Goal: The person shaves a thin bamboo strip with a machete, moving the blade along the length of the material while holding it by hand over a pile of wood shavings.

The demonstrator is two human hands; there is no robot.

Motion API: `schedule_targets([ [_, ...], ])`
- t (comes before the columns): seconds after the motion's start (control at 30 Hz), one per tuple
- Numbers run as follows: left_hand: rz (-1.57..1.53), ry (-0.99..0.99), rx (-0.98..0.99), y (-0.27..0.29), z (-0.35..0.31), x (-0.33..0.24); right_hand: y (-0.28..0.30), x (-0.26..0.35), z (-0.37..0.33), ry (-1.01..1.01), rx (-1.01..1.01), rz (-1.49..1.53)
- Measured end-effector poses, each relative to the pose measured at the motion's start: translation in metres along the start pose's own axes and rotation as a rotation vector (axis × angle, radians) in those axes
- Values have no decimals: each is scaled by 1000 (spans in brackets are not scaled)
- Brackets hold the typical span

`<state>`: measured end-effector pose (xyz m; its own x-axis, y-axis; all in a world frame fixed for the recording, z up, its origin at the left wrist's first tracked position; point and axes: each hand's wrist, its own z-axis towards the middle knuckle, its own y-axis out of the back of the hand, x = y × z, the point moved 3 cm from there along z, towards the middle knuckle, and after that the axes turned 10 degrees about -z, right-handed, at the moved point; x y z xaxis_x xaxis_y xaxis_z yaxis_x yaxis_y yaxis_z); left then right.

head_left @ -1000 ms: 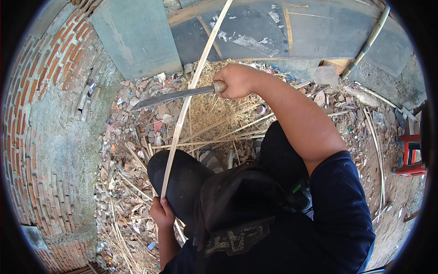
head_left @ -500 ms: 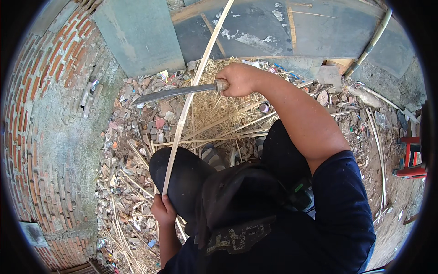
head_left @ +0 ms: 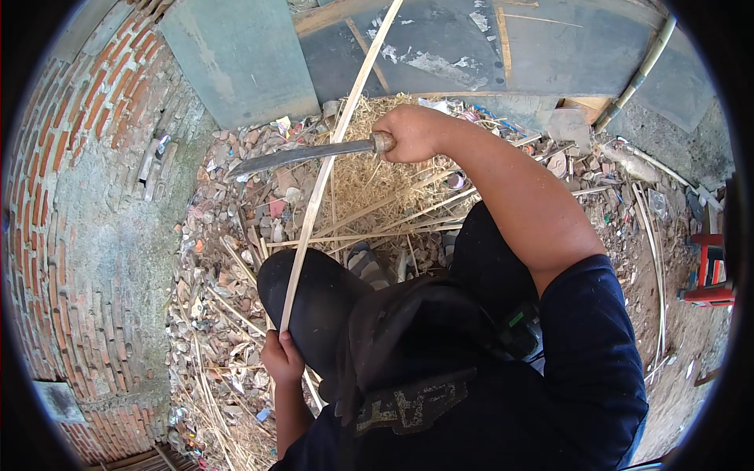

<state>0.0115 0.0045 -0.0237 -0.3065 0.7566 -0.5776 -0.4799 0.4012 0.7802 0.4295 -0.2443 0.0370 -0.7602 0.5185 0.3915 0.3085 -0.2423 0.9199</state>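
Observation:
My right hand (head_left: 412,135) is closed round the wooden handle of a machete (head_left: 306,155), whose long dark blade points left. The blade crosses a long pale strip of wood or bamboo (head_left: 312,206) and appears to touch it. My left hand (head_left: 282,357) grips the near end of that strip, beside my left knee. From there the strip slants up and away past the top edge of the view. Curly pale shavings (head_left: 377,177) lie heaped on the ground beneath the blade.
A brick wall (head_left: 94,235) stands on the left. Grey-blue panels (head_left: 440,51) and a bamboo pole (head_left: 638,74) are at the back. Rubble and loose strips (head_left: 650,267) cover the ground; a red stool-like object (head_left: 709,271) is at the far right.
Almost nothing differs. My right hand and the machete have shifted very slightly, while the strip and my left hand stay nearly where they were.

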Motion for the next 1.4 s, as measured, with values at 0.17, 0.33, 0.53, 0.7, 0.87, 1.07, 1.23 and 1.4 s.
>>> schedule_targets([
  [0.17, -7, -22, -26, 0, 0, 4, 2, 3, 0, -39, 51, 2],
  [0.33, -22, -11, -30, 0, 1, 4, 2, 3, 0, -33, 48, -13],
  [0.53, -32, -14, -41, -1, 1, 1, 4, 7, 0, -43, 66, 14],
  [0.7, -31, -6, -34, -1, 1, 6, 1, 4, 0, -57, 77, 29],
  [0.87, -59, 16, -30, -2, 1, 8, -2, 2, 0, -19, 33, 29],
  [1.07, -66, 37, -33, -3, 0, 9, 0, 3, 0, -11, 34, -8],
  [1.23, -49, 25, -40, -1, 1, 6, -7, 5, 3, -52, 64, 1],
  [1.4, -33, -2, -51, 1, 1, 0, 1, 11, 3, -69, 95, 5],
])
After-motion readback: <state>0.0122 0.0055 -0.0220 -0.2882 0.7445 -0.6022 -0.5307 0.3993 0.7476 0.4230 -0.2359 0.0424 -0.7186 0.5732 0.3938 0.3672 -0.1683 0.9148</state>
